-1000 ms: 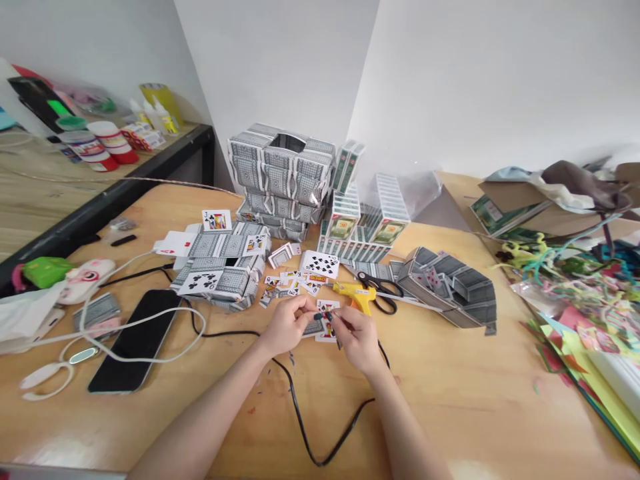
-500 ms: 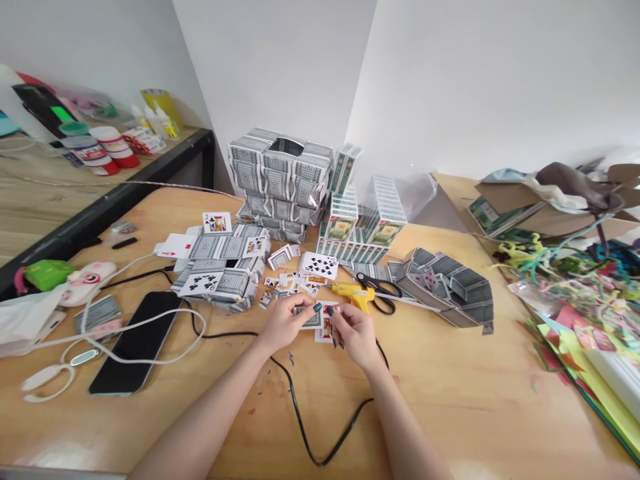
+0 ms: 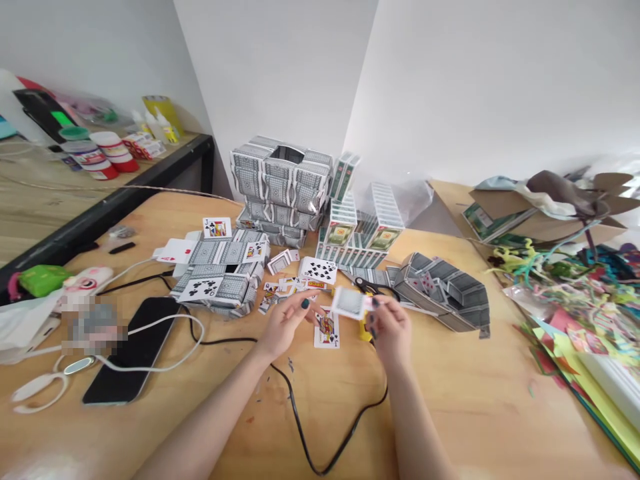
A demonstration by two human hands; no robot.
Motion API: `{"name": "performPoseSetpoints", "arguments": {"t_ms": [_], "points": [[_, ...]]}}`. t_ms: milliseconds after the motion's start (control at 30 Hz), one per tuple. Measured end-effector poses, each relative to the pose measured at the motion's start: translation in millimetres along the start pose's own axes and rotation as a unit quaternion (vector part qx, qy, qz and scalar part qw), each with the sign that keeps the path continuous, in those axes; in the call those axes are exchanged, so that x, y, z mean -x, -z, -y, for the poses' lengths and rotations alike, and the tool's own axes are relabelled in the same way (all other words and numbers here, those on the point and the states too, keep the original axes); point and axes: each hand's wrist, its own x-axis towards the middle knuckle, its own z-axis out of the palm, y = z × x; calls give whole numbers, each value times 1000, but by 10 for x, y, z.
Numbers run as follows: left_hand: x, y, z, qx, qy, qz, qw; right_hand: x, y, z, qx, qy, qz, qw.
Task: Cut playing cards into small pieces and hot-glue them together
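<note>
My right hand [image 3: 391, 328] pinches a playing card [image 3: 350, 303] by its right end, its patterned grey back turned up and slightly blurred. To the left, my left hand [image 3: 286, 325] has its fingers apart and holds nothing. A jack card [image 3: 327, 329] lies face up on the table between the hands. The yellow glue gun [image 3: 367, 327] is mostly hidden behind the held card and my right hand. Black-handled scissors [image 3: 377, 288] lie just beyond it. Cut card pieces [image 3: 270, 299] and a ten of spades [image 3: 319, 270] are spread past my left fingers.
A tall structure of folded cards [image 3: 280, 173] stands at the back, a lower card block [image 3: 225, 273] left of centre. Card boxes [image 3: 360, 233] are stacked beside them. An open card container [image 3: 445, 293] sits right. A black cord [image 3: 295, 407] loops in front; a phone [image 3: 133, 353] lies left.
My right hand has moved right, carrying the card away from my left hand. The left hand has let go and its fingers have opened. The jack underneath is now uncovered.
</note>
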Motion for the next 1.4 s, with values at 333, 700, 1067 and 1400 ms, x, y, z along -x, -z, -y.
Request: {"name": "performPoseSetpoints", "arguments": {"t_ms": [333, 700, 1067, 1400], "points": [[-49, 105, 68, -4, -29, -97, 995, -275, 441, 81, -206, 19, -80, 975], [-156, 330, 162, -405, -197, -189, 872, -160, 225, -9, 441, 14, -18, 897], [-246, 319, 452, -529, -140, -151, 823, -159, 289, -127, 627, -27, 22, 778], [-288, 283, 450, -534, -147, -198, 809, -191, 321, -289, 590, -5, 54, 806]]}}
